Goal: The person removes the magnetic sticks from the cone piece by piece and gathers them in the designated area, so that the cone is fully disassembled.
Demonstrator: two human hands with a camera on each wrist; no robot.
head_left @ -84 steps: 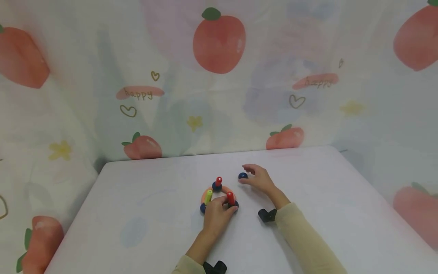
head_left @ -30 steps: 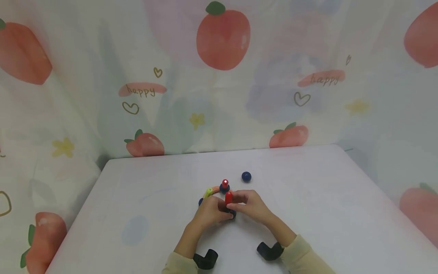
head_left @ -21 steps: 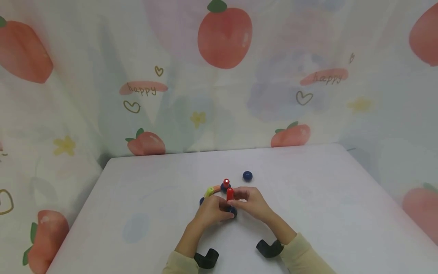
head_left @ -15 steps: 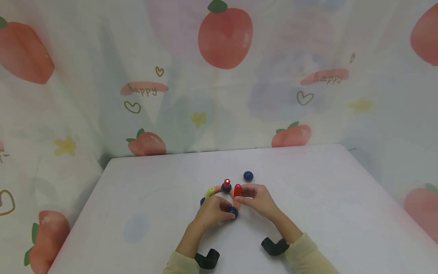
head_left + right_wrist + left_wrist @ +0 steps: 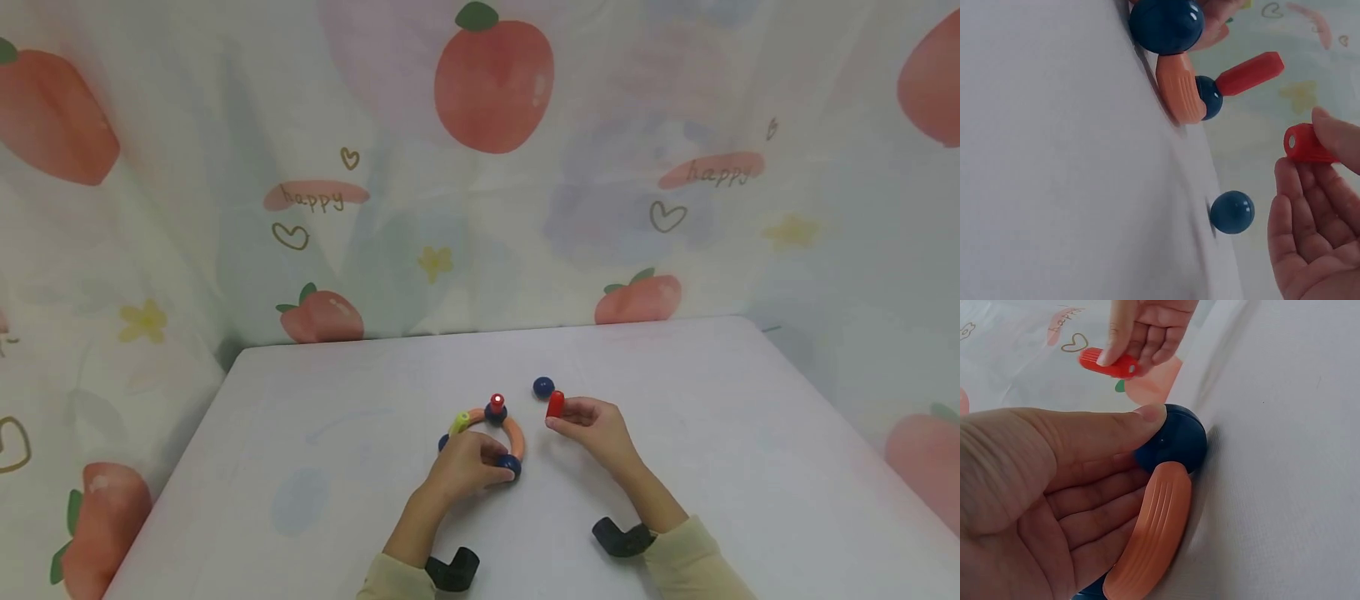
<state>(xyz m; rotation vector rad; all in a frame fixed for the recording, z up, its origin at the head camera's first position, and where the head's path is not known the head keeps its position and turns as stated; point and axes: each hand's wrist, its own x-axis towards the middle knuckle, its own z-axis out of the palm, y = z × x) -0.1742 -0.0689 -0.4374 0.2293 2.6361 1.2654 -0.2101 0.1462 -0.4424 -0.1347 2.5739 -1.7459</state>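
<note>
My left hand (image 5: 465,463) pinches a dark blue ball (image 5: 1175,440) at the near right of a ring made of blue balls and curved orange rods (image 5: 1150,537). In my right hand (image 5: 600,431), a short red rod (image 5: 1304,144) is pinched between thumb and fingers, raised to the right of the ring. Its end shows a small silvery disc in the right wrist view. Another red rod (image 5: 1250,74) stands on the ring's far ball (image 5: 496,413). A yellow-green rod (image 5: 459,422) rises at the left, its base partly hidden behind my left hand.
A loose blue ball (image 5: 543,387) lies on the white table (image 5: 360,483), just beyond the red rod in my right hand. Black curved wrist mounts (image 5: 622,537) stick out from both wrists close over the table. A fruit-patterned cloth (image 5: 480,208) hangs behind the table.
My right hand left the loose ball, gripped the red rod standing on the near right ball, pulled it off and carried it right. My left hand stays at that ball.
</note>
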